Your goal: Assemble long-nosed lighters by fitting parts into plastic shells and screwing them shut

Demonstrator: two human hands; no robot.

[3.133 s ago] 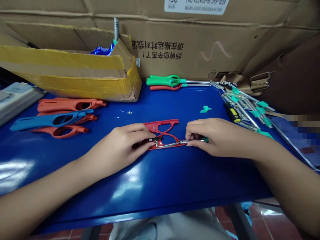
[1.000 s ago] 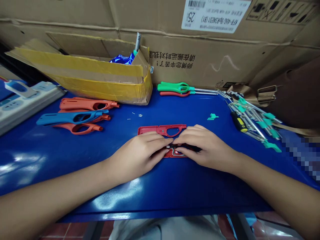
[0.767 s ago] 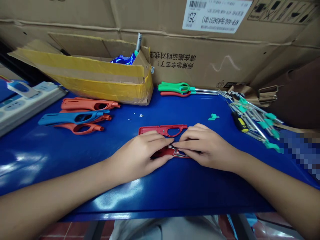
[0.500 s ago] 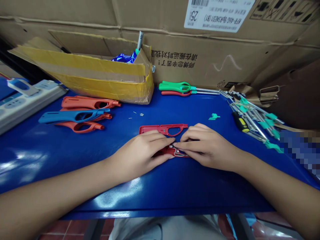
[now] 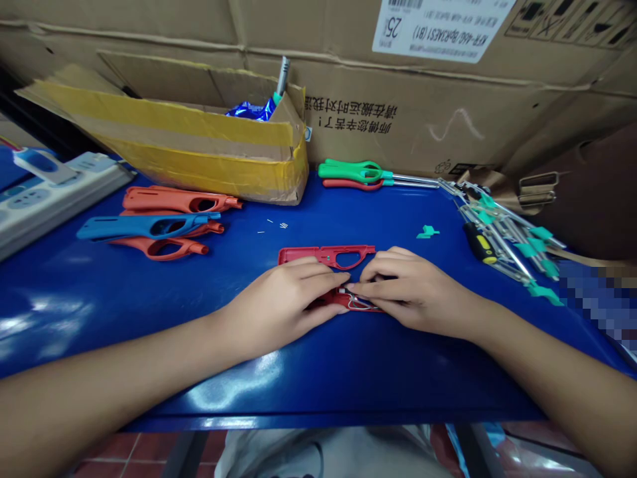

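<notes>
A red lighter shell half (image 5: 328,300) lies flat on the blue table, its inside facing up, with a pale wire and small parts in it. My left hand (image 5: 288,302) grips its left end between thumb and fingers. From the right, my right hand (image 5: 415,292) reaches over the same shell, its fingers pinched at a small dark and white part (image 5: 343,290) that I cannot make out clearly. Just behind my hands rests a second red shell half (image 5: 326,255) with a trigger opening, touched by neither pinch.
Orange shells (image 5: 179,199) and a blue shell (image 5: 144,227) lie at left, beside a power strip (image 5: 44,199). Behind stands a taped cardboard box (image 5: 199,156). Green and red lighters (image 5: 348,171), metal tubes (image 5: 507,232), a screwdriver (image 5: 480,242) and a green clip (image 5: 428,232) lie further back.
Both hands stay at the red shell with only slight finger movement. More of the pale wire shows by my right fingers. The whole view has shifted slightly.
</notes>
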